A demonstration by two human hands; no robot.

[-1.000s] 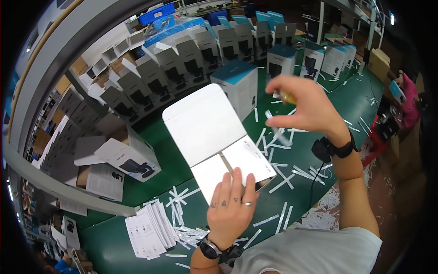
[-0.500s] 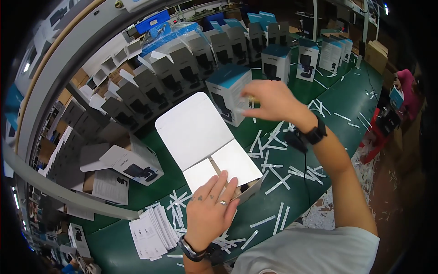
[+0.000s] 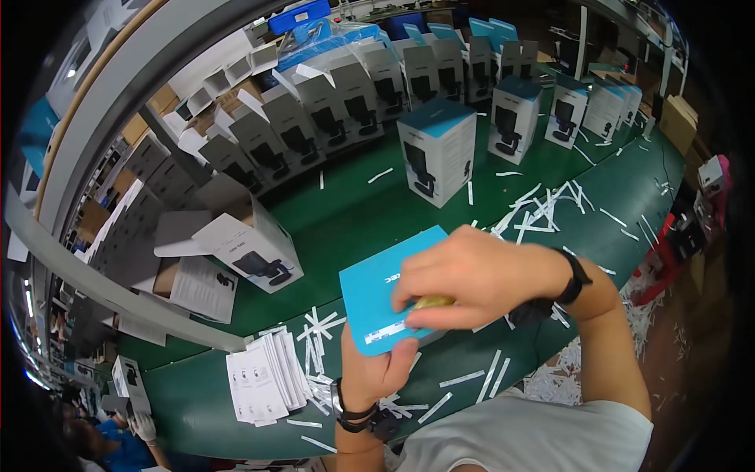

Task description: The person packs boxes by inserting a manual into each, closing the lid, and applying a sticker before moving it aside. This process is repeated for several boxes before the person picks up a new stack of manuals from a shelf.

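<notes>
One box (image 3: 373,303) was on the tabletop (image 3: 338,193), lid (image 3: 360,285) down, left fingers (image 3: 401,362) gripping its edge. Right fingers (image 3: 421,263) pinched a yellow thing (image 3: 434,301); closing it seemed the step, needing a steady push.

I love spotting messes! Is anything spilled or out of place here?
Yes. Loose white strips lie every which way on the green table around the held blue-lidded box, and white shreds litter the floor at the right. They look like scattered scraps, odd beside the neat row of grey boxes.
</notes>
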